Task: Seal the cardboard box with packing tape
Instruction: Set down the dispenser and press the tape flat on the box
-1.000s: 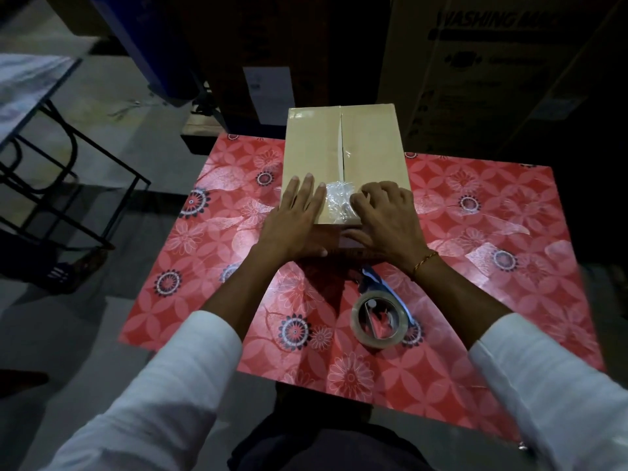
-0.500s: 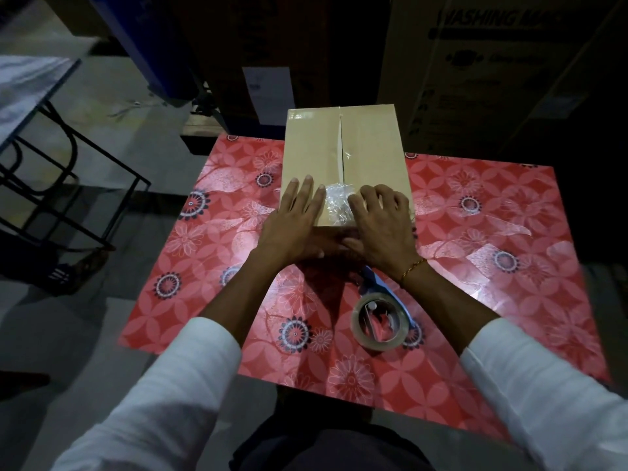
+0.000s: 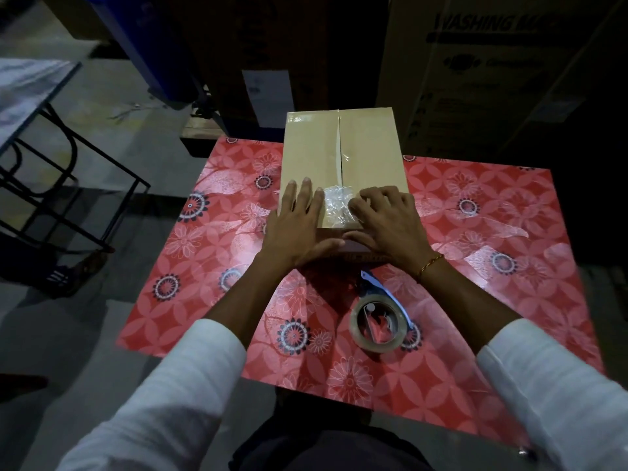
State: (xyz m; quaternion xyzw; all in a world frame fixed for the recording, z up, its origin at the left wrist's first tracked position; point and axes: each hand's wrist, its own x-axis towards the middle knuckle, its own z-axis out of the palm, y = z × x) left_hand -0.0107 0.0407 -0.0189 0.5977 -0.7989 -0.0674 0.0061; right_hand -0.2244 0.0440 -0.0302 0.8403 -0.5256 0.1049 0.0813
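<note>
A dim storeroom, a red flowered tablecloth. Nearest lies the tape dispenser, let go. Beyond, the left hand rests flat and the right hand, barely shifted in 1 second, presses wrinkled tape onto the cardboard box, both grasping nothing; smoothing continues.

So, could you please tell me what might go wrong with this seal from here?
The tape at the near end of the cardboard box looks crinkled, so it may bond poorly. The seam beyond it looks slightly open and could stay gapped. The tape dispenser lies near the right hand forearm and might get knocked.
</note>
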